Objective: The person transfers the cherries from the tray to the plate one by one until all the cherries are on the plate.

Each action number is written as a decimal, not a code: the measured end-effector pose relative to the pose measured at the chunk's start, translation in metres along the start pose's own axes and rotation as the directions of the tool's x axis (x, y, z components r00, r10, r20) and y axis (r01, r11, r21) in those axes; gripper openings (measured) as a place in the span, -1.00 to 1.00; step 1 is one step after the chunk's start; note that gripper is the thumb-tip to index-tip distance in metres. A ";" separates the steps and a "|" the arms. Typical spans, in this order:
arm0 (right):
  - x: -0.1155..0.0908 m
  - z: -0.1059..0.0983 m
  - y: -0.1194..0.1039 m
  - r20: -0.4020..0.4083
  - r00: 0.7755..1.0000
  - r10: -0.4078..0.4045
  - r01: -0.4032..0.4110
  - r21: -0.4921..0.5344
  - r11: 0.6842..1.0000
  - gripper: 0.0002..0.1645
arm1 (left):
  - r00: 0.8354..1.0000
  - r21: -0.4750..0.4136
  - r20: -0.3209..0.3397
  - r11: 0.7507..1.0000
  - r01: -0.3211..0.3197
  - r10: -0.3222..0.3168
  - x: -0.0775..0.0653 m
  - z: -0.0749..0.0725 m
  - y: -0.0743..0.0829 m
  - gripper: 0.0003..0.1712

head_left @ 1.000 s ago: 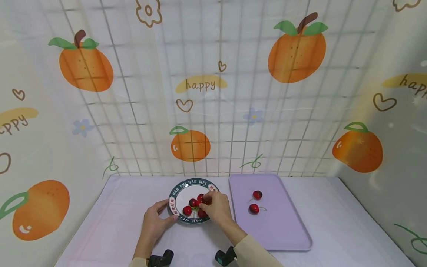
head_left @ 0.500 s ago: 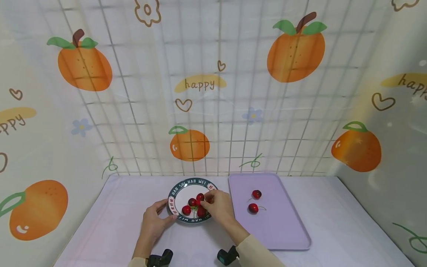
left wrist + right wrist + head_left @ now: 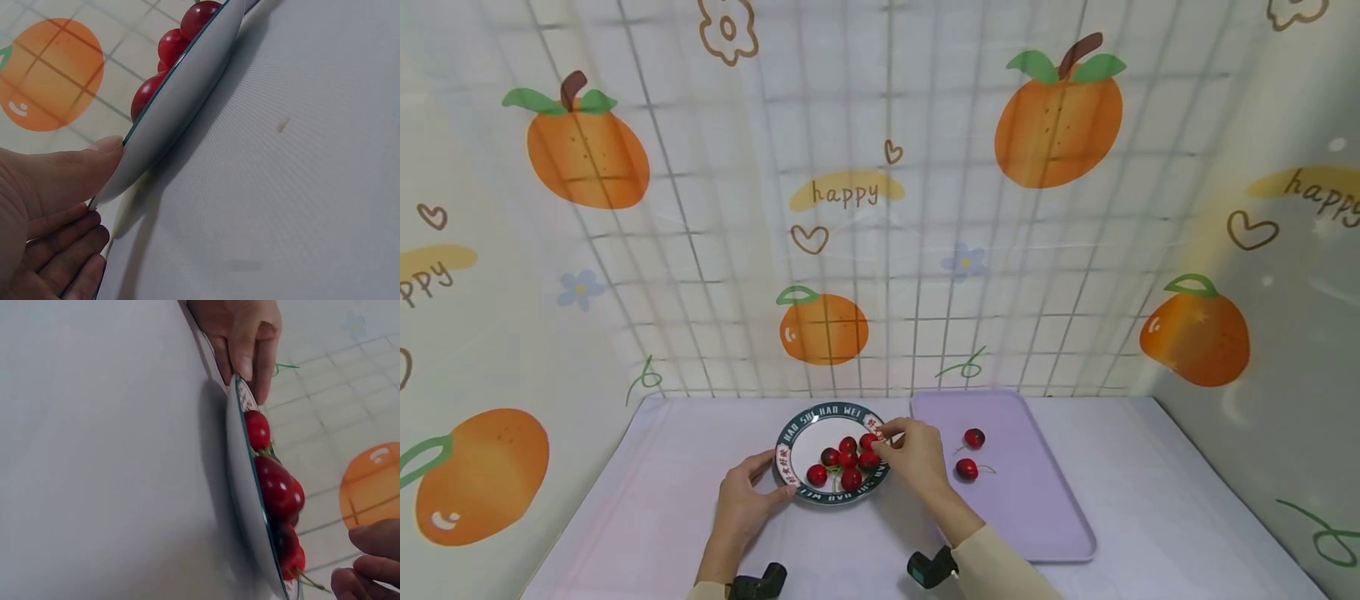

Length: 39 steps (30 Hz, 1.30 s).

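A round white plate (image 3: 808,437) with a dark green lettered rim lies on the table, bearing several red cherries (image 3: 847,460). At its left edge my left hand (image 3: 747,496) grips the rim, thumb on the edge and fingers at the far side; the left wrist view shows the thumb (image 3: 75,172) against the rim. My right hand (image 3: 917,457) is over the plate's right edge, beside the rightmost cherries. In the right wrist view its fingers (image 3: 378,556) stand apart from a stemmed cherry (image 3: 290,553) and hold nothing visible.
To the right lies a light purple tray (image 3: 1022,517) with two cherries on it, one dark red (image 3: 974,438) and one with its stem out (image 3: 967,470). A pale cloth covers the table (image 3: 632,500). Behind hangs a curtain with orange prints over a wire grid.
My right hand has drawn back to the right from among the cherries to the plate's edge, uncovering more of them. The left hand keeps its grip on the plate.
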State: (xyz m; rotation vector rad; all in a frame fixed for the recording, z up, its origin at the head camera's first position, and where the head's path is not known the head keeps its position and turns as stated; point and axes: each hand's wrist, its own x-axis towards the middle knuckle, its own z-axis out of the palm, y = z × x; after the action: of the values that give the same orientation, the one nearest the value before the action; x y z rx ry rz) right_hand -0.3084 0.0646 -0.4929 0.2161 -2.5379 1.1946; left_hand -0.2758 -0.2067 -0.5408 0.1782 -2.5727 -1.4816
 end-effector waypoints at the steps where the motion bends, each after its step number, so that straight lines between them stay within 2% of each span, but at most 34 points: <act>1: 0.000 -0.003 0.001 -0.002 1.000 0.005 -0.005 0.002 1.000 -0.76 | 1.000 0.003 -0.001 1.000 -0.001 0.001 0.000 0.000 -0.001 -0.15; 18: -0.001 -0.052 0.040 -0.090 0.994 0.062 -0.063 -0.018 0.998 -0.75 | 1.000 0.012 0.014 1.000 -0.003 0.003 -0.003 0.004 -0.003 -0.16; 23: -0.003 -0.066 0.050 -0.089 0.991 0.098 -0.100 -0.020 0.995 -0.76 | 1.000 0.018 0.013 1.000 -0.005 0.005 -0.003 0.003 -0.001 -0.15; 29: -0.005 -0.077 0.061 -0.065 0.989 0.130 -0.133 -0.050 0.990 -0.71 | 1.000 0.018 0.017 1.000 0.001 -0.001 -0.004 0.003 0.000 -0.15; 39: -0.012 -0.088 0.075 -0.076 0.985 0.153 -0.158 -0.068 0.985 -0.73 | 1.000 0.017 0.022 1.000 0.004 -0.005 -0.004 -0.002 0.005 -0.14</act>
State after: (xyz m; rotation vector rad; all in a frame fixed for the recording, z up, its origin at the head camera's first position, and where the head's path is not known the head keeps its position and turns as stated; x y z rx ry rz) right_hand -0.2975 0.1800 -0.4985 -0.0417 -2.5707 1.1390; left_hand -0.2720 -0.2050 -0.5361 0.1711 -2.6045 -1.4719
